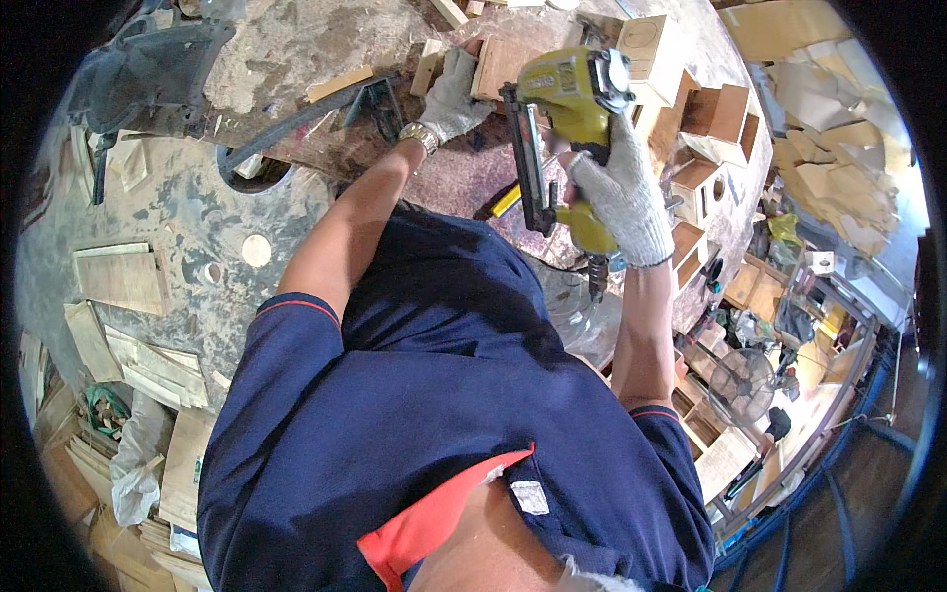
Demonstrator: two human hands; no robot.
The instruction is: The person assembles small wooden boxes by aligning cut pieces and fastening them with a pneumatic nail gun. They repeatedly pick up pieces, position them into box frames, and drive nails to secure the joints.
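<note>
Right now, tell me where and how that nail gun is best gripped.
Likely by the nail gun's handle, coming from the right: the gloved right hand wraps it from that side, while the long black magazine stands along the left.

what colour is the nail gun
The nail gun is yellow-green and black, best seen in the head view.

Stained surface (202, 340) | left: boards (123, 280), pale disc (256, 250) | right: wooden boxes (728, 116)
</note>
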